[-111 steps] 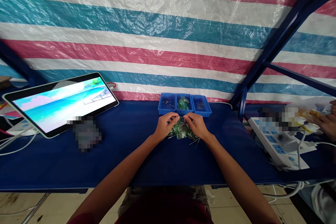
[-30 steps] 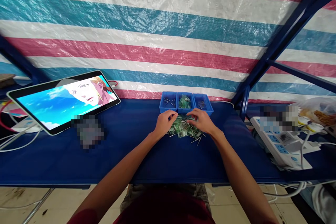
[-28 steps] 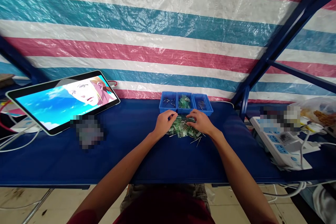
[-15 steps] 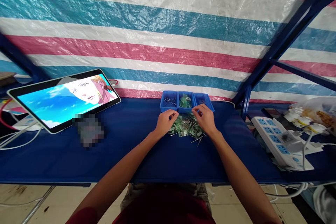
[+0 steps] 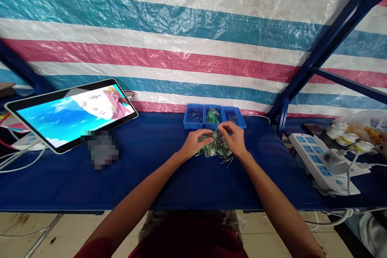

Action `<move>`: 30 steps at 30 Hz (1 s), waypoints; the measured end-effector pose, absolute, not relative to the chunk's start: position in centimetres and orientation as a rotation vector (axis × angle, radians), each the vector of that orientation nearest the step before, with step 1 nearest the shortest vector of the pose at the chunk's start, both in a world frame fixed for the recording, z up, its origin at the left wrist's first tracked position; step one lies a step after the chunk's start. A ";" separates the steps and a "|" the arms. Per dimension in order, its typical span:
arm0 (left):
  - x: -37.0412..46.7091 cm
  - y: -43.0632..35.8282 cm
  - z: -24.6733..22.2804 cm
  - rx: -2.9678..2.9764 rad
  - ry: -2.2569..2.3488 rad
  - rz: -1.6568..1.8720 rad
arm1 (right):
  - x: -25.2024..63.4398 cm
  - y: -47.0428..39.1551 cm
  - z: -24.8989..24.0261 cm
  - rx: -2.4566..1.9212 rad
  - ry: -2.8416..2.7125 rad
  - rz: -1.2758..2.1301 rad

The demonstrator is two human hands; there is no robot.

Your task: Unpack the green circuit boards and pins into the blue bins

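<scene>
A heap of small green-tinted clear plastic bags and thin metal pins (image 5: 222, 148) lies on the blue table between my hands. My right hand (image 5: 235, 139) pinches one of the small green plastic bags (image 5: 215, 134) and lifts it over the heap. On the other side, my left hand (image 5: 193, 143) has thumb and forefinger apart, close to that bag's left edge; whether they touch it is unclear. Just behind stand three joined blue bins. Several metal pins lie in the left bin (image 5: 189, 124), green bags in the middle bin (image 5: 213, 126), and small indistinct pieces in the right bin (image 5: 240, 123).
A tablet (image 5: 72, 115) playing a cartoon leans at the left, beside a blurred-out object (image 5: 102, 150). To the right, a white power strip (image 5: 325, 165) with plugs and cables lies near a blue metal frame (image 5: 314, 62). A striped tarp (image 5: 187, 36) hangs behind the table.
Both hands have moved inward over the heap. My right hand has brought a small green bag up between them, and my left thumb and forefinger have spread toward it.
</scene>
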State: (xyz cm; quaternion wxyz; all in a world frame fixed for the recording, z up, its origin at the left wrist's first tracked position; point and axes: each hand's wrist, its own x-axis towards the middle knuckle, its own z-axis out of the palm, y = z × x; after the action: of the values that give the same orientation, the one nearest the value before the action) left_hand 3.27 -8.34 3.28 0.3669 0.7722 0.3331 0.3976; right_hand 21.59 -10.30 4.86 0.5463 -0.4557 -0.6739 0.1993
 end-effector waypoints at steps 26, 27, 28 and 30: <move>3.9 -7.9 2.5 1.576 0.830 1.196 | 21.6 -9.9 3.8 -0.963 -1.819 0.212; 3.9 -8.0 2.6 1.589 0.816 1.213 | 21.7 -9.8 3.8 -0.975 -1.800 0.202; 3.9 -8.1 2.7 1.612 0.796 1.226 | 21.7 -9.8 3.7 -0.984 -1.782 0.198; 3.7 -8.2 2.8 1.695 0.749 1.218 | 21.8 -9.7 3.7 -0.998 -1.743 0.223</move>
State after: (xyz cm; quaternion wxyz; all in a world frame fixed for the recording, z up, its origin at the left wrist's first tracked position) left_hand 3.75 -8.18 2.79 0.4458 0.6841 0.3025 0.4917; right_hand 21.75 -9.68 3.67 0.5314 -0.4185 -0.7306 0.0933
